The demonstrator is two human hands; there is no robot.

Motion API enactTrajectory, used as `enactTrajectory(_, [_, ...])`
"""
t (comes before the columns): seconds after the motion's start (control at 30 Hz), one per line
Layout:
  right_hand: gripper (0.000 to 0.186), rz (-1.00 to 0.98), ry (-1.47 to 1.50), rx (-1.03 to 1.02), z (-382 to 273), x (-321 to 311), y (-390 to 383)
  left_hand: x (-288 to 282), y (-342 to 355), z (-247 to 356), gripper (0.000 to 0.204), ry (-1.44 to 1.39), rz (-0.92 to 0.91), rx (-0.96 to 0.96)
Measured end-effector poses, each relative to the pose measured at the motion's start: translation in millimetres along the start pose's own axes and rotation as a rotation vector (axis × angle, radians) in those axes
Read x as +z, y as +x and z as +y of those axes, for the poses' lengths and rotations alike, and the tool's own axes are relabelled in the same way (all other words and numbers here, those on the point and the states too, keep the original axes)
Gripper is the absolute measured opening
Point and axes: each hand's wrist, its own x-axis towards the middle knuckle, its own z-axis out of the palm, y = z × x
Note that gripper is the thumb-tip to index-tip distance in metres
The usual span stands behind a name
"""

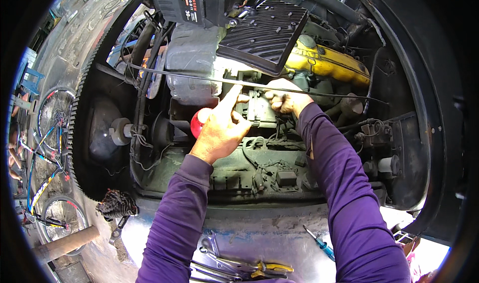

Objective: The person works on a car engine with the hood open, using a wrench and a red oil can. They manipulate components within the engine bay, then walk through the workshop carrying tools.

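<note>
My left hand (223, 129) reaches into the engine bay, index finger stretched up toward a thin metal rod (194, 77) and thumb apart. A round red object (195, 125) is tucked against its outer side, with a fingertip curled over it; the rest is hidden. My right hand (289, 99) is closed at the far side of a pale metal engine part (263, 111), just under the rod. What its fingers pinch, if anything, is hidden. Bright light falls on the metal around both hands.
A black ribbed filter cover (264, 33) and a battery (192, 3) sit beyond; a yellow engine cover (329, 63) lies right. On the near ledge rest yellow-handled pliers (272, 268), wrenches (212, 245) and a blue-handled screwdriver (322, 244). A crumpled dark rag (118, 203) lies left.
</note>
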Motion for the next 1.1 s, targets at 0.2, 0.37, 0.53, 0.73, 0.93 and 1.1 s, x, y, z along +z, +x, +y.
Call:
enactTrajectory(0.2, [0.017,0.431,-1.024,-0.250,11.1,-15.6,0.6,-0.1,0.1,-3.2,0.076,-0.007,-0.004,0.018])
enactTrajectory(0.37, [0.008,0.138,-0.803,-0.115,19.8,-1.2,-1.4,-0.2,-0.9,-2.6,0.076,-0.024,-0.011,-0.014])
enactTrajectory(0.53, [0.012,0.245,-0.827,-0.192,4.1,4.6,-4.1,-0.5,0.1,-0.1,0.078,-0.038,-0.012,-0.028])
enactTrajectory(0.73, [0.009,0.157,-0.796,-0.043,19.1,-11.6,5.7,-0.8,-0.6,-1.4,0.078,-0.064,-0.024,-0.056])
enactTrajectory(0.93, [0.014,0.017,-0.150,-0.153,25.7,-31.1,-1.9,0.2,0.0,-1.0,0.077,-0.046,-0.018,-0.021])
enactTrajectory(1.1, [0.022,0.017,0.126,0.083,13.9,-31.6,9.7,0.0,-0.9,0.1,0.078,-0.020,-0.020,-0.025])
